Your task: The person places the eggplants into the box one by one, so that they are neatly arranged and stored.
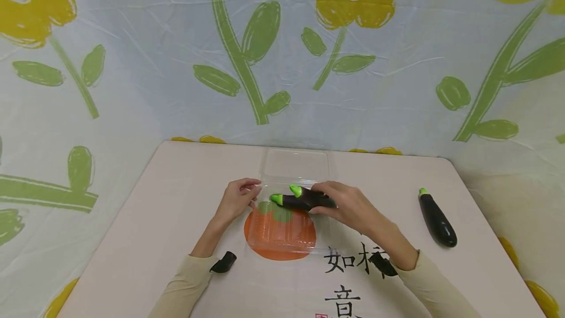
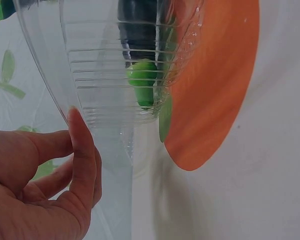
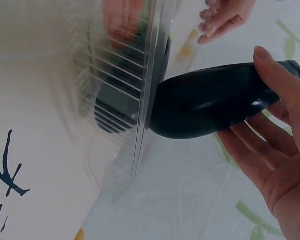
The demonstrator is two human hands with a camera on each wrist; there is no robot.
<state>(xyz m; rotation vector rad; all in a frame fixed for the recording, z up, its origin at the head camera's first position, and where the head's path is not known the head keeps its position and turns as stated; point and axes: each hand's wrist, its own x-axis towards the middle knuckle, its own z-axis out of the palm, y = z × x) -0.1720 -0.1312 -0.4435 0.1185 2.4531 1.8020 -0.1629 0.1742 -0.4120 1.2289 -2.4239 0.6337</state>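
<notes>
A clear plastic container (image 1: 282, 239) lies on the table with its hinged lid (image 1: 295, 163) folded back. My left hand (image 1: 240, 198) pinches the container's left rim between thumb and finger, as the left wrist view shows. Inside, one dark eggplant (image 1: 291, 203) with a bright green stem lies against the ribbed wall. My right hand (image 1: 346, 201) grips a second eggplant (image 3: 210, 102) by its side and end, fingers curled round it. That eggplant is tilted over the container and, in the head view, overlaps the first one; its lower end is at the rim.
A third eggplant (image 1: 438, 220) lies on the table's right side. The pale tabletop (image 1: 190, 175) bears a printed orange shape (image 1: 280, 255) and black characters (image 1: 342, 303). A flowered cloth (image 1: 167, 63) hangs behind the table. Black straps (image 1: 224, 262) are at both wrists.
</notes>
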